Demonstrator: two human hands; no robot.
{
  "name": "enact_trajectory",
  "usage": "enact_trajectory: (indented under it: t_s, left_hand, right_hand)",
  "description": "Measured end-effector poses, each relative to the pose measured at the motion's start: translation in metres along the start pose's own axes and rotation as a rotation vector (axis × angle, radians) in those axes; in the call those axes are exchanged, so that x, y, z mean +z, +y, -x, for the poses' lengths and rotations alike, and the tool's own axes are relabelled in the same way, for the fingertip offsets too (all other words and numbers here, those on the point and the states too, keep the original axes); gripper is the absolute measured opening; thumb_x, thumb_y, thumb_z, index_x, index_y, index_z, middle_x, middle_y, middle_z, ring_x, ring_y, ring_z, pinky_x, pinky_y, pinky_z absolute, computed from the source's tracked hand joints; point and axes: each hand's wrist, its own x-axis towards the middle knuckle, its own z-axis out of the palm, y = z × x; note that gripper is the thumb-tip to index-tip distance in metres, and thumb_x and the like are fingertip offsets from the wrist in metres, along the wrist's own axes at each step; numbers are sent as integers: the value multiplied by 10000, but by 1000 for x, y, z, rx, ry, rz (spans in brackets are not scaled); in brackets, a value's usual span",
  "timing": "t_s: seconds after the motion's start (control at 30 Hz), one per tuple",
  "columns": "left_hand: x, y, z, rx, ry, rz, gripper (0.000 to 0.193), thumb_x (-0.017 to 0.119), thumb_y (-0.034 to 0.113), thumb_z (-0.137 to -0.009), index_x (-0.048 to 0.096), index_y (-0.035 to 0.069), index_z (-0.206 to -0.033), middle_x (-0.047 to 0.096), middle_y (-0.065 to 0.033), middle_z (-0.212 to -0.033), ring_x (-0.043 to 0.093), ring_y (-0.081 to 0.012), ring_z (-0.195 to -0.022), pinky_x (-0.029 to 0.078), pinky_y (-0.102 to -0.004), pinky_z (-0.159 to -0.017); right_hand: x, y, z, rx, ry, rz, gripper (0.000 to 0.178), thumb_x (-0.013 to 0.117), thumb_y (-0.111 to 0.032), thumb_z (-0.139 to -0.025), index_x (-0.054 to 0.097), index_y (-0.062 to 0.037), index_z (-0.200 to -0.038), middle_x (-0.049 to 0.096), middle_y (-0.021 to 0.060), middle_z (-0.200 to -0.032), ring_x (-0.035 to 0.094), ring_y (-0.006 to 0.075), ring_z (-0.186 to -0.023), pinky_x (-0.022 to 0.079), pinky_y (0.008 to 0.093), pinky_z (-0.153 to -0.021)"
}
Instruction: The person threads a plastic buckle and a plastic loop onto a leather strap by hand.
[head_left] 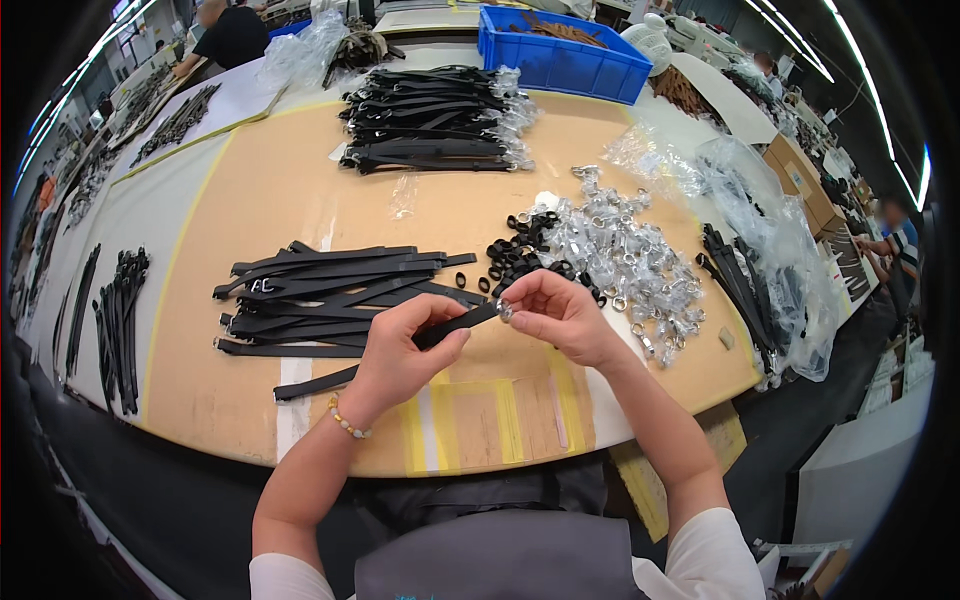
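My left hand [396, 352] is closed round a black strap [466, 321], whose tail sticks out behind the wrist to the left. At the strap's right end sits a small silver metal piece [503, 310], pinched by the fingertips of my right hand [562, 318]; its exact form is too small to tell. Just beyond my left hand lies a pile of similar black straps [330, 290]. Past my right hand are a heap of small black loops [525, 250] and a larger heap of silver metal clasps [620, 240], many in clear plastic wrap.
A stack of black straps with wrapped metal ends [425, 115] lies at the far side, before a blue crate [570, 68] of brown strips. Clear plastic bags [765, 225] and more straps [740, 290] line the right edge. Other strap bundles [122, 325] lie left. People work farther off.
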Motion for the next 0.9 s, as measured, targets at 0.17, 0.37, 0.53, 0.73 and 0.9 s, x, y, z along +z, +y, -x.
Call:
enact_trajectory:
  t_s: [0.17,0.37,0.53,0.73,0.9]
  left_hand:
    - [2,-11,3,-78,32,113,205,754,7,-822,675,-22,-1010,697,-25,-907,642,-69,-831,525,-236,-752]
    - [-2,6,11,-178,-36,204,208,738,-44,-798,649,-14,-983,670,-15,-904,618,-73,-821,501,-221,-754]
    - [6,3,9,-156,-68,244,213,744,-35,-800,637,-14,-983,669,-18,-905,615,-75,-816,500,-221,-759]
    - [14,-1,14,-74,-21,153,224,784,-8,-776,647,-14,-953,667,-24,-866,598,-69,-752,488,-213,-695]
    - [10,1,18,-6,30,103,184,800,0,-758,670,-11,-886,637,-19,-764,546,-56,-656,422,-216,-586]
  right_hand:
    - [9,25,-9,4,-48,-160,222,710,-72,-952,631,-28,-1154,656,15,-1021,646,94,-937,529,257,-843]
    - [16,31,-6,183,-208,-629,135,701,-94,-924,623,-65,-1031,630,8,-874,636,117,-789,528,264,-761]
    - [15,28,2,245,-250,-734,135,685,-131,-947,598,-80,-1037,638,-1,-928,649,93,-824,537,263,-795]
    - [26,37,-4,96,-325,-621,171,702,-144,-968,591,-61,-1068,656,14,-1004,649,86,-956,528,229,-856]
    - [26,39,-4,96,-356,-698,211,739,-142,-947,628,-33,-1089,662,20,-998,622,84,-908,499,217,-775]
